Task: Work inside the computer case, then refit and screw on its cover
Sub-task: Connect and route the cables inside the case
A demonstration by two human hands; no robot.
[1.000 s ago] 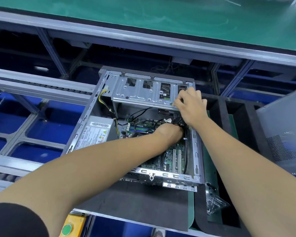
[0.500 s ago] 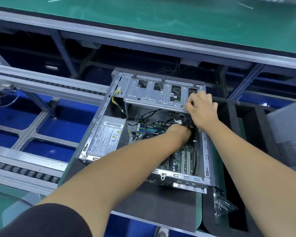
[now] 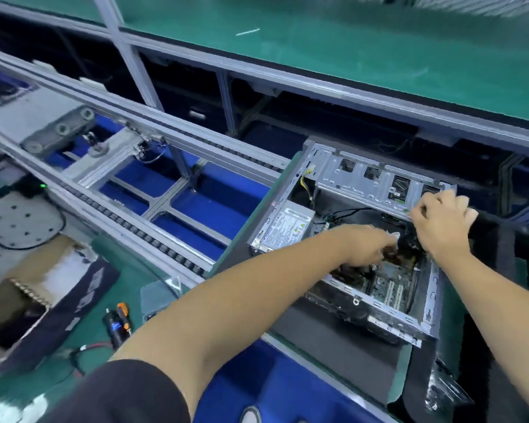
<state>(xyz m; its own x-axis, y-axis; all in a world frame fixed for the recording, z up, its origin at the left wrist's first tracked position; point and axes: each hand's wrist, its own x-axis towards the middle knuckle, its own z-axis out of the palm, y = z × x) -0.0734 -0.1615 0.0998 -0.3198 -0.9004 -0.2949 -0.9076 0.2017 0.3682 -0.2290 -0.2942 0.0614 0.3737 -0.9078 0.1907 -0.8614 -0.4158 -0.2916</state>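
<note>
The open computer case lies on its side on a dark mat at the right. Inside it show a silver drive cage, a power supply with a white label, and a green motherboard. My left hand reaches down into the case among black cables just above the board. It is blurred and I cannot make out its fingers. My right hand holds the near right edge of the drive cage, fingers curled over the metal.
A roller conveyor rail runs diagonally left of the case. On the green bench at lower left lie an orange-and-black screwdriver, a red and black wire and an open cardboard box. A black foam tray and a plastic bag sit on the right.
The view has swung left, bringing the bench and screwdriver into sight. My left hand has shifted a little inside the case. My right hand stays on the drive cage.
</note>
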